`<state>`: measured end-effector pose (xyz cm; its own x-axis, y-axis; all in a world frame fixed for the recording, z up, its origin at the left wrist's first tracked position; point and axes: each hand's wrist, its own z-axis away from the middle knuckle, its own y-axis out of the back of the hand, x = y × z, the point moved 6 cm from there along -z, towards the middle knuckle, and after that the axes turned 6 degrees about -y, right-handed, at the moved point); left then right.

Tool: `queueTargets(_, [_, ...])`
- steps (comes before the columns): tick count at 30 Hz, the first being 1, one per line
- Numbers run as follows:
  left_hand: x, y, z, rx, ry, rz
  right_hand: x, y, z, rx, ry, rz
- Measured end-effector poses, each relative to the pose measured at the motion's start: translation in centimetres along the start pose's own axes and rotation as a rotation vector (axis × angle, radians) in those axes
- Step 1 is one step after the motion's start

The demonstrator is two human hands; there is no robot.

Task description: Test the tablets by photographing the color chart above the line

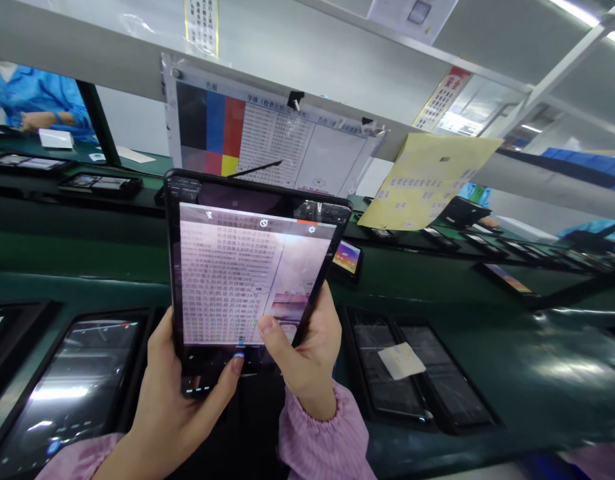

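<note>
I hold a black tablet (237, 267) upright in front of me with both hands. My left hand (174, 393) grips its lower left corner, thumb resting on the bottom of the lit screen. My right hand (304, 347) grips the lower right edge, thumb pressed on the screen. The screen shows a camera picture of the printed test chart (267, 140) with colour blocks and text that hangs on the shelf rail straight ahead.
Dark tablets lie on the green bench: one at lower left (72, 387), a pair with a white slip at right (412, 373). More devices line the green conveyor (487, 257). A yellow sheet (427, 180) hangs at right. A person in blue (37, 100) sits far left.
</note>
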<state>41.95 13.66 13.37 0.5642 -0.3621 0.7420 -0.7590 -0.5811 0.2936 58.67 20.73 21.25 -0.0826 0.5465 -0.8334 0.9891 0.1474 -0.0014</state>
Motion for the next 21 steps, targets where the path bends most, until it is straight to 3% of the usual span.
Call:
queueTargets(5, [0.42, -0.24, 0.03, 0.002, 0.062, 0.057, 0.06, 0.02, 0.08, -0.010, 0.007, -0.018])
queueTargets(21, [0.44, -0.36, 0.77, -0.014, 0.063, 0.088, 0.28, -0.12, 0.02, -0.034, -0.015, -0.038])
